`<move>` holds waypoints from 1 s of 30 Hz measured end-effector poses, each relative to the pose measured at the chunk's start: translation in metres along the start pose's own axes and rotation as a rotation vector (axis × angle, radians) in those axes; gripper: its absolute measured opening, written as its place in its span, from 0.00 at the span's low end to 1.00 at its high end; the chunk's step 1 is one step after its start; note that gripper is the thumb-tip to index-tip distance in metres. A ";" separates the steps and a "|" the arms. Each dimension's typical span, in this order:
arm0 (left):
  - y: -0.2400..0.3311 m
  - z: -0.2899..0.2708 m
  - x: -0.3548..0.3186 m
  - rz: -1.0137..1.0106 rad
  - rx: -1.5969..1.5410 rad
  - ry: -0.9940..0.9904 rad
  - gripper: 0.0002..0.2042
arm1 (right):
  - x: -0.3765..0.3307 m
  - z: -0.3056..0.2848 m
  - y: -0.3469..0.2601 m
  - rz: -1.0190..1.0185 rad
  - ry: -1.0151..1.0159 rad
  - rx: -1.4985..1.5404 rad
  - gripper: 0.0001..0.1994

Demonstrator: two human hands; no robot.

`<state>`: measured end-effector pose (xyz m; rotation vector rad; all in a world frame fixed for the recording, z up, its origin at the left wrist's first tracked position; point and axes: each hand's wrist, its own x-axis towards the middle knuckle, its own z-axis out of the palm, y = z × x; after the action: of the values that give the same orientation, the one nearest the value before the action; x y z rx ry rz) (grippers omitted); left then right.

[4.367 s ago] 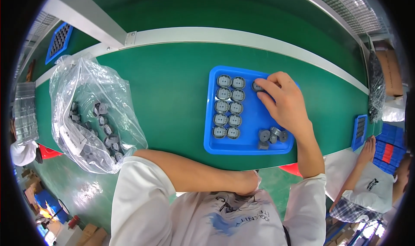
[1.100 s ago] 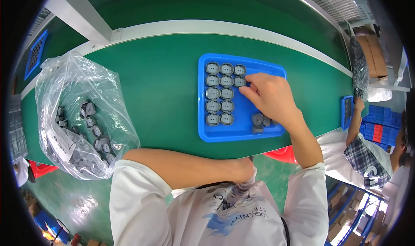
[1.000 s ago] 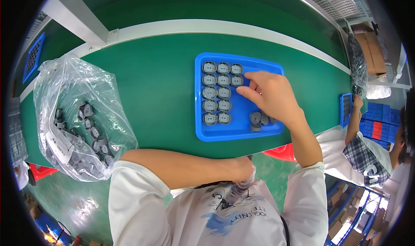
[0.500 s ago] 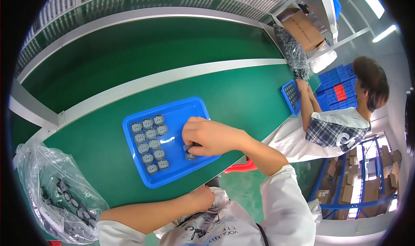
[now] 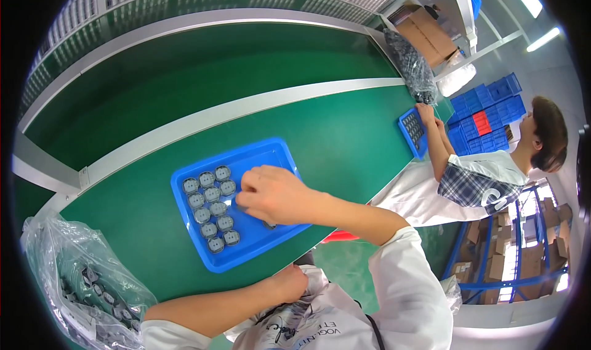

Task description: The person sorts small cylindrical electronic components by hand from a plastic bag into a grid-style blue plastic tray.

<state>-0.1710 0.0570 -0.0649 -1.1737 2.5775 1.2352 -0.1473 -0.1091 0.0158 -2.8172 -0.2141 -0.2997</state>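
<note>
Right hand [image 5: 271, 196]: fingers bent downward, tips hidden by the knuckles, so I cannot tell whether they are together, apart or pinching anything. It hangs over a blue tray [image 5: 263, 155], just right of the gray parts [image 5: 212, 193]. Twelve of these sit close together in slanting columns of five, five and two, probably lined up so neighbors keep one another straight; the raised rim likely stops strays. Another part [image 5: 269, 225] peeks from beneath the hand. The left hand [image 5: 292, 282] rests curled against the shirt, near the table edge, fingertips hidden, perhaps tucked there to leave the tray clear. At far left, a clear bag [image 5: 74, 242] contains loose, jumbled parts.
</note>
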 end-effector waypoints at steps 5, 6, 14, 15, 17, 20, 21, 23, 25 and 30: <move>0.004 0.000 0.006 0.011 0.096 -0.016 0.15 | -0.011 -0.008 -0.010 0.057 -0.045 0.029 0.06; 0.006 0.000 0.006 0.006 0.085 -0.035 0.15 | -0.013 -0.010 -0.012 0.061 -0.056 0.041 0.07; 0.010 -0.002 0.009 0.012 0.109 -0.064 0.18 | -0.019 -0.009 -0.006 0.052 0.068 0.154 0.06; 0.010 -0.003 0.009 0.006 0.116 -0.061 0.18 | -0.018 -0.009 -0.004 0.062 0.066 0.142 0.05; 0.011 -0.005 0.008 0.002 0.099 -0.060 0.18 | -0.015 -0.008 -0.004 0.071 0.066 0.127 0.05; 0.010 -0.006 0.009 -0.010 0.074 -0.071 0.18 | -0.012 -0.009 -0.002 0.090 0.021 0.164 0.04; 0.009 -0.007 0.009 -0.011 0.078 -0.071 0.18 | -0.011 -0.009 -0.002 0.098 0.013 0.172 0.04; 0.011 -0.008 0.008 -0.022 0.065 -0.060 0.19 | -0.010 -0.008 -0.003 0.105 0.005 0.187 0.04; 0.012 -0.010 0.007 -0.024 0.060 -0.067 0.19 | -0.008 -0.006 -0.003 0.091 -0.004 0.166 0.04; 0.013 -0.009 0.007 -0.014 0.083 -0.090 0.19 | -0.007 -0.006 -0.007 0.068 0.052 0.156 0.03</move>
<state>-0.1817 0.0515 -0.0530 -1.0924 2.5248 1.1389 -0.1566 -0.1048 0.0215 -2.6532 -0.1247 -0.3257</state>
